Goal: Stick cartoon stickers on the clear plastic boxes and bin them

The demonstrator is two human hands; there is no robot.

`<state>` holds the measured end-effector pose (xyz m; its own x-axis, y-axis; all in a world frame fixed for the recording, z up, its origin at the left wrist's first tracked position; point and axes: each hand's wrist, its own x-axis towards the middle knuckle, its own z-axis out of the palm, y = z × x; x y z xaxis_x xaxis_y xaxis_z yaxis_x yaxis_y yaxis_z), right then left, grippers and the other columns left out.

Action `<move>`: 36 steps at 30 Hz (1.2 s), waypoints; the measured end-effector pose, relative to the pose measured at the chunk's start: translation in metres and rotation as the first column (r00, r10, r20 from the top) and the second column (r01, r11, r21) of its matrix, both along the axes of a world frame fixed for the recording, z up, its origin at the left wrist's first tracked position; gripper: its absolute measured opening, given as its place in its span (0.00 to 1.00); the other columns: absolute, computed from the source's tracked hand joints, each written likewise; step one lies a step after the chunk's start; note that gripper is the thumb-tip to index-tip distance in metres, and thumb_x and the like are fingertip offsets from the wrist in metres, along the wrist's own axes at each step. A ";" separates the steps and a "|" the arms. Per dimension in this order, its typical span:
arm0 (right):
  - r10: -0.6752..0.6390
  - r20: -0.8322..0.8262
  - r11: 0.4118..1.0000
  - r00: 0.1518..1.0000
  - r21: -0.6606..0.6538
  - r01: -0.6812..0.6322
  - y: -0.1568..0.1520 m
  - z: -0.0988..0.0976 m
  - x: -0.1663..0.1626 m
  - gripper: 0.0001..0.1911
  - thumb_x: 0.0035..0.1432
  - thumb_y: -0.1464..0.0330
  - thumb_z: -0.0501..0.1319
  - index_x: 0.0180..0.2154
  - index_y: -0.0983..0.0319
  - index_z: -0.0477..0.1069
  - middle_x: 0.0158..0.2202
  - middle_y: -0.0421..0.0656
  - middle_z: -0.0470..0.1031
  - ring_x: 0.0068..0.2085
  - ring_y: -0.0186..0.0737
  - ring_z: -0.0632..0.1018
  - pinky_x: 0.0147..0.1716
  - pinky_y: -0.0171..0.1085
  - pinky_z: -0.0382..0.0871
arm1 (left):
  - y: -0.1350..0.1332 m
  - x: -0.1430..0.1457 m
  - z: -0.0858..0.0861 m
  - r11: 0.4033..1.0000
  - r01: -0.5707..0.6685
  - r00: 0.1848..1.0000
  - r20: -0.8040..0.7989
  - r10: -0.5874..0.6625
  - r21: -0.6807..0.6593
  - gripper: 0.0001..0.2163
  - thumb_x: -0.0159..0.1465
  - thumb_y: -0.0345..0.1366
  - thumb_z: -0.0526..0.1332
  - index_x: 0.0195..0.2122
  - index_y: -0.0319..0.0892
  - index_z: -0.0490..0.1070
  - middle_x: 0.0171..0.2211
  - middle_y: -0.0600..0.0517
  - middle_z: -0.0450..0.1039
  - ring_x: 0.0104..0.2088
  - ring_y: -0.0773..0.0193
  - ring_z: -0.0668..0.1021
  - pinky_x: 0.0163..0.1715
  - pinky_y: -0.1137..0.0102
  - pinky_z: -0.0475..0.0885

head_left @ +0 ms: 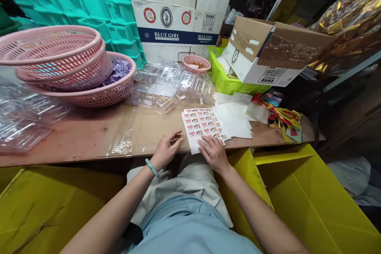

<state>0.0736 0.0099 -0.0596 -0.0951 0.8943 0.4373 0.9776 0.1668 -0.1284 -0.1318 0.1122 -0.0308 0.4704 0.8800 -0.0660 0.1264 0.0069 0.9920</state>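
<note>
A sheet of stickers (195,123) with rows of pink print and small cartoon animals lies near the table's front edge, its lower strip blank white. My right hand (213,152) rests on its lower right part, palm down, fingers slightly bent and apart. Just left of the sheet is my left hand (167,150), a bracelet on its wrist. Its fingers are loosely curled with a gap to the thumb, and I see nothing between them. Beyond the sheet, clear plastic boxes (169,77) are heaped, with a small clear lid bearing a sticker (166,106) in front.
White paper sheets (233,117) spread to the right, beside red and yellow ribbons (279,113). Pink baskets (89,94) are stacked left. A green basket (222,77), an open carton (262,61) and a beer carton (172,12) stand behind. Yellow bins (315,198) flank my legs.
</note>
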 end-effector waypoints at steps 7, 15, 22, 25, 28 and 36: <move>0.148 0.041 0.988 0.988 -0.053 -0.146 0.003 0.000 -0.016 0.25 0.59 0.60 0.63 0.58 0.55 0.67 0.59 0.48 0.70 0.57 0.51 0.70 0.52 0.51 0.65 | 0.008 -0.003 0.009 0.871 0.001 0.980 0.174 0.098 -0.492 0.20 0.55 0.43 0.69 0.46 0.39 0.70 0.47 0.43 0.76 0.38 0.64 0.81 0.43 0.68 0.76; 0.035 -0.208 0.990 0.978 0.143 -0.005 0.019 0.022 -0.040 0.22 0.63 0.75 0.54 0.58 0.57 0.67 0.54 0.48 0.75 0.53 0.46 0.76 0.50 0.48 0.72 | 0.034 -0.008 0.013 0.762 0.205 0.963 0.266 -0.045 -0.614 0.17 0.55 0.46 0.69 0.38 0.38 0.73 0.37 0.46 0.77 0.32 0.67 0.79 0.32 0.72 0.77; 0.157 -0.319 0.987 0.935 0.059 -0.146 0.043 0.030 -0.046 0.20 0.62 0.60 0.60 0.54 0.59 0.71 0.51 0.49 0.77 0.54 0.50 0.75 0.51 0.52 0.72 | 0.056 0.011 0.007 0.772 0.117 0.975 0.219 0.029 -0.624 0.13 0.50 0.37 0.72 0.32 0.36 0.73 0.29 0.51 0.76 0.26 0.69 0.77 0.30 0.73 0.75; 0.096 -0.438 0.995 0.894 0.065 -0.075 0.053 0.027 -0.041 0.17 0.65 0.67 0.57 0.54 0.58 0.71 0.51 0.48 0.77 0.54 0.46 0.75 0.53 0.49 0.71 | 0.057 0.019 0.004 0.769 0.098 0.975 0.218 0.054 -0.632 0.15 0.48 0.37 0.72 0.35 0.36 0.74 0.29 0.52 0.76 0.26 0.70 0.77 0.29 0.73 0.74; 0.033 -0.465 0.999 0.885 0.048 -0.012 0.064 0.023 -0.034 0.17 0.64 0.70 0.57 0.54 0.58 0.70 0.52 0.48 0.75 0.55 0.44 0.74 0.55 0.49 0.69 | 0.056 0.027 0.004 0.777 0.111 0.973 0.226 0.040 -0.619 0.18 0.46 0.36 0.73 0.36 0.36 0.75 0.28 0.53 0.75 0.26 0.69 0.76 0.28 0.74 0.73; -0.007 -0.519 1.000 0.855 -0.007 0.004 0.078 0.021 -0.020 0.15 0.63 0.66 0.59 0.51 0.59 0.72 0.52 0.48 0.76 0.54 0.44 0.74 0.57 0.48 0.67 | 0.052 0.039 -0.001 0.799 0.123 0.975 0.222 0.013 -0.589 0.13 0.49 0.38 0.70 0.35 0.37 0.78 0.26 0.53 0.74 0.25 0.71 0.71 0.27 0.75 0.67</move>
<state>0.0532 0.0882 -0.0382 0.1487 0.8967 0.4168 0.7698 0.1596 -0.6180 -0.0925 0.1638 -0.0317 0.5794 0.6695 -0.4649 -0.0591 0.6034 0.7952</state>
